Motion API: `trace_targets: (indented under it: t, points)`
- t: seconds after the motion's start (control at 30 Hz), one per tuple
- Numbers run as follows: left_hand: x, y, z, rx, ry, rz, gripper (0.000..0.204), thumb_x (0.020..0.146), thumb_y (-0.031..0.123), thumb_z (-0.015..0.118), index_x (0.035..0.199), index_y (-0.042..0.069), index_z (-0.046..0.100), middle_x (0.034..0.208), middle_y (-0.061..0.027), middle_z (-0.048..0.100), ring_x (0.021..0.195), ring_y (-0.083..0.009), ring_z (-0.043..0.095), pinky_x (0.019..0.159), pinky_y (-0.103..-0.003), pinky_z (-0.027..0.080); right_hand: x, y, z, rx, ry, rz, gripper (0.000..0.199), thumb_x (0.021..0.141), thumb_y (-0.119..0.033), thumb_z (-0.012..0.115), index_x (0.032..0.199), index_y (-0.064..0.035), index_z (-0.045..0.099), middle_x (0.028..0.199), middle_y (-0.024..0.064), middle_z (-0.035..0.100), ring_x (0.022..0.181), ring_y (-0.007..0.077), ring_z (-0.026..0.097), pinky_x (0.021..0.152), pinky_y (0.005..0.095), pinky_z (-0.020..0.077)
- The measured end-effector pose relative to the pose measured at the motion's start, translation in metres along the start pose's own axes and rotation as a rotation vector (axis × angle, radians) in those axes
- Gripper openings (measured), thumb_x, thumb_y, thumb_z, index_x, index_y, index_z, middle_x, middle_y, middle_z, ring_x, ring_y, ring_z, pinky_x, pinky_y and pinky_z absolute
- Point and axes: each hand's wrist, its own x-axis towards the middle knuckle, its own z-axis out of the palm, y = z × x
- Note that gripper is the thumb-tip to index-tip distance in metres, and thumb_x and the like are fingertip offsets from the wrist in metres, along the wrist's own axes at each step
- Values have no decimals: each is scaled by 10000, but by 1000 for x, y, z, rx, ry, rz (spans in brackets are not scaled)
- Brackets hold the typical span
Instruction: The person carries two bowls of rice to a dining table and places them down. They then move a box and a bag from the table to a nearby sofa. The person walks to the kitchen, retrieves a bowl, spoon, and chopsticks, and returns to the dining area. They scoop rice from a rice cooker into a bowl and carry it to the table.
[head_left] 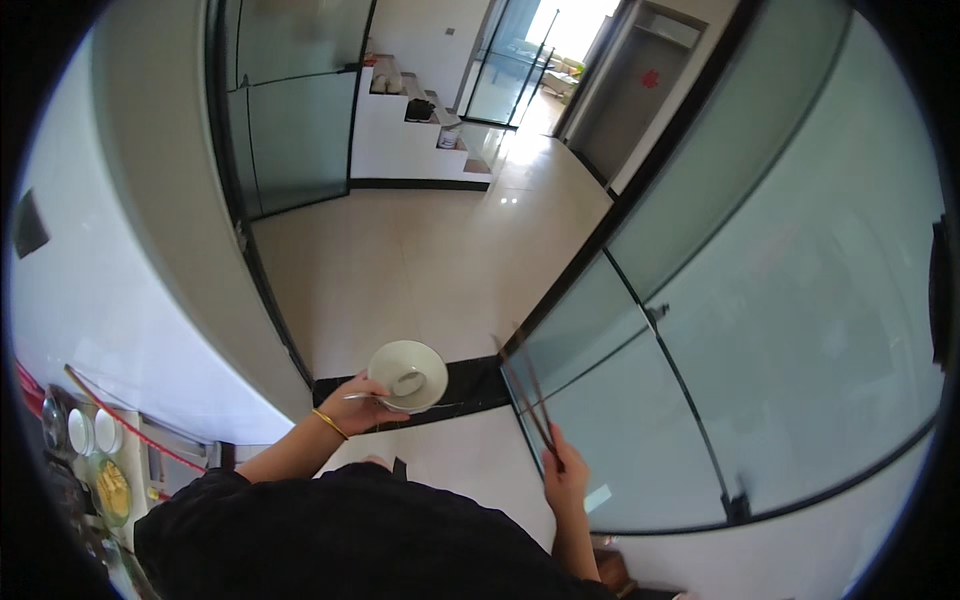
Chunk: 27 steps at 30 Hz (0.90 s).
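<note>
My left hand point(360, 402), with a gold bangle at the wrist, is closed on the near left side of a white bowl point(425, 362). Inside the bowl lies what looks like a spoon point(408, 383); a thin pale handle crosses my fingers at the rim. Over on the right, my right hand point(567, 470) is wrapped round the lower end of a pair of long brown chopsticks point(535, 388). Their slightly blurred tips point up and away, apart from the bowl.
A dark threshold strip point(475, 396) crosses the doorway ahead. Frosted glass panels stand at right point(640, 400) and far left point(300, 140). Beyond the tiled floor point(420, 250) are stairs point(440, 120) with objects on them. At lower left, a plate of yellow food point(114, 492) stands near white cups point(108, 431).
</note>
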Motion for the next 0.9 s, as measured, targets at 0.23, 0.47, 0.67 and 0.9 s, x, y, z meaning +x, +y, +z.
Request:
trace_targets:
  t: [0.23, 0.47, 0.67, 0.9]
  points:
    - [167, 118, -64, -12, 164, 131, 583, 699, -38, 506, 1250, 72, 349, 1195, -148, 446, 1077, -349, 500, 829, -541, 478, 247, 42, 137, 132, -259, -68, 415, 802, -52, 591, 1211, -80, 524, 721, 117, 535, 635, 235, 522, 583, 302, 421]
    - [412, 272, -60, 31, 89, 45, 595, 713, -62, 502, 1259, 90, 321, 1102, -133, 465, 964, -330, 563, 798, -541, 499, 445, 161, 198, 115, -88, 47, 423, 801, -43, 581, 1218, -80, 518, 780, 136, 586, 696, 245, 565, 660, 299, 455]
    - [643, 337, -27, 40, -20, -47, 613, 721, -37, 543, 1272, 107, 318, 1137, -148, 512, 955, -318, 587, 818, -538, 490, 582, 251, 208, 224, 147, 317, 395, 824, -7, 548, 1216, -21, 507, 908, 109, 611, 792, 158, 563, 719, 263, 444]
    - [889, 415, 21, 58, -157, -147, 578, 726, -42, 528, 1248, 87, 315, 1080, -135, 490, 917, -317, 588, 810, -531, 494, 770, 377, 199, 344, 201, 615, 380, 849, -34, 541, 1222, 21, 489, 1097, 107, 594, 915, 110, 547, 775, 220, 424]
